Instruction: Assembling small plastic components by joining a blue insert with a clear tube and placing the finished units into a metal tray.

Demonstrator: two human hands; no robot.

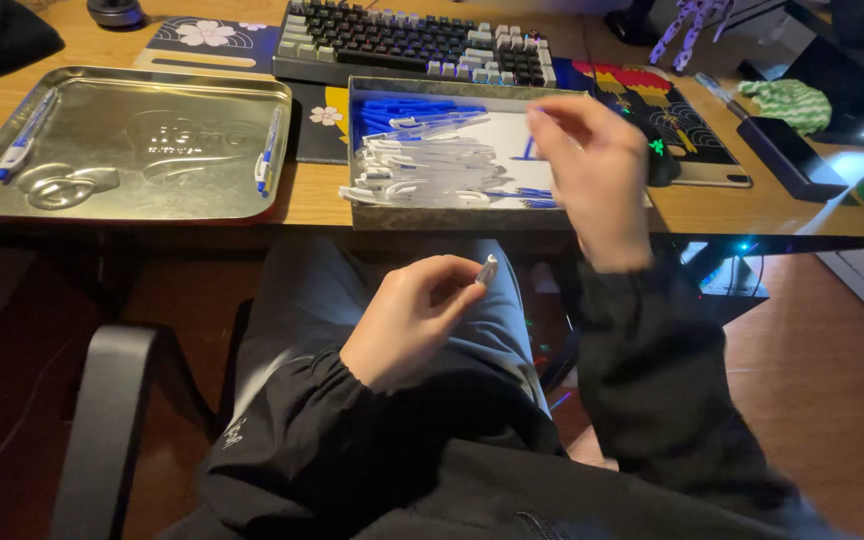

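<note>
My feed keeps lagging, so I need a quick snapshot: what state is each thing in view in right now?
Left hand: over the lap, grip closed on a small clear pen part.
Right hand: raised over the box, fingers loosely curled, blurred; contents not visible.
Parts box: open, holding blue and clear pen pieces.
Metal tray: lying flat, two assembled pens near its left and right edges.
Keyboard: untouched behind the box.

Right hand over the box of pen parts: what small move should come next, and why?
Probably lower the right hand into the box and pick one piece from the pen parts. It hovers blurred above them with nothing visibly held, while the left hand waits over the lap pinching a small clear pen piece.
</note>
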